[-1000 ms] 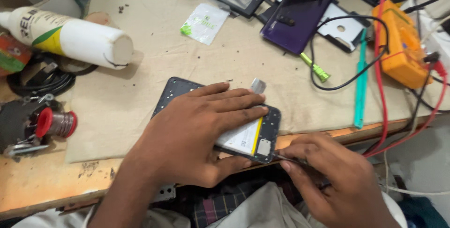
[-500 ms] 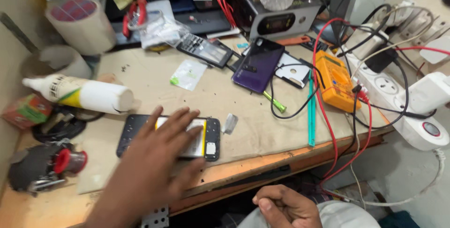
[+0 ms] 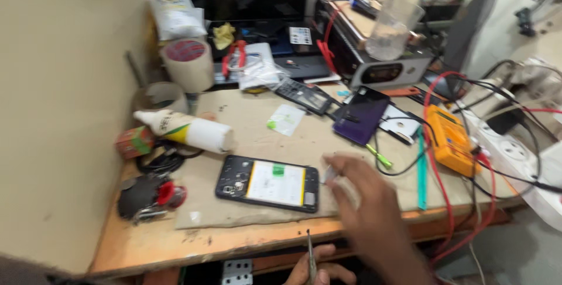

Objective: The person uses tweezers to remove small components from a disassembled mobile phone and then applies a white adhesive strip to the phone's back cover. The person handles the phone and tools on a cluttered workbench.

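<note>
Observation from the remote station, nearest first. At the bottom edge of the view my left hand (image 3: 323,268) sits below the front lip of the wooden workbench (image 3: 234,243), closed around a thin metal tool (image 3: 310,257) whose tip points up toward the bench. Just above it my right hand (image 3: 366,209) is over the bench with its forearm running off to the lower right. It is motion-blurred, but the fingers read as loosely extended and I see nothing held in them. Its fingertips (image 3: 342,165) lie beside a small pale part (image 3: 329,173); whether they touch it I cannot tell. The item in hand is the black smartphone with its back removed and a white-and-yellow battery exposed (image 3: 266,184). It lies flat on a grey-brown work mat (image 3: 246,217), its long axis running left to right across the bench, nearly parallel to the front edge. Its right end is just left of the right hand, which is the nearer of the two; from the left hand it lies up and to the left. Further back are a white plastic bottle on its side (image 3: 187,132), a purple phone back cover (image 3: 362,122) and an orange multimeter (image 3: 451,138) with red leads, all well apart from both hands.
</note>
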